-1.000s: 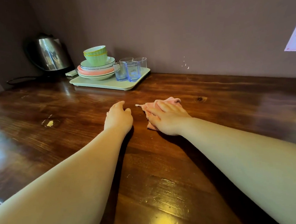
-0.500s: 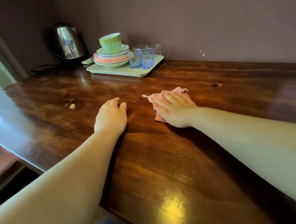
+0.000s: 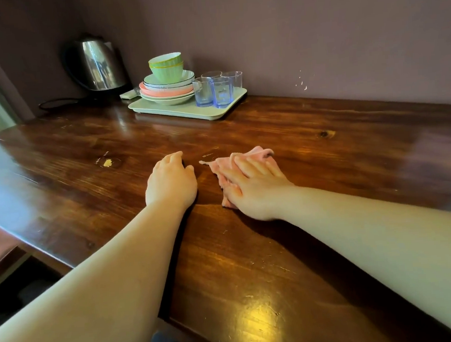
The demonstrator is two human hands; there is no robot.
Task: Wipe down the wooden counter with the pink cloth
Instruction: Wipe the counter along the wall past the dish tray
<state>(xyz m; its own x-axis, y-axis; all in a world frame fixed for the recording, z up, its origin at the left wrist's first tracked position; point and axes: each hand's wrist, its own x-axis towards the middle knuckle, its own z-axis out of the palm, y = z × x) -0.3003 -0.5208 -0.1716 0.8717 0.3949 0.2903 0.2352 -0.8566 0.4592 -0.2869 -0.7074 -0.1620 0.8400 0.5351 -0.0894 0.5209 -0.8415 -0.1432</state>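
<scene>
Right hand (image 3: 257, 187) presses flat on the soft, bunched pink cloth (image 3: 245, 158), fingers straight; left hand (image 3: 170, 184) rests loosely curled, empty, on the worktop (image 3: 351, 148); cloth looks light, best held under a spread palm.

One head-worn camera looks forward and down, close over the wooden counter (image 3: 252, 262); its edges seem blurred.
</scene>
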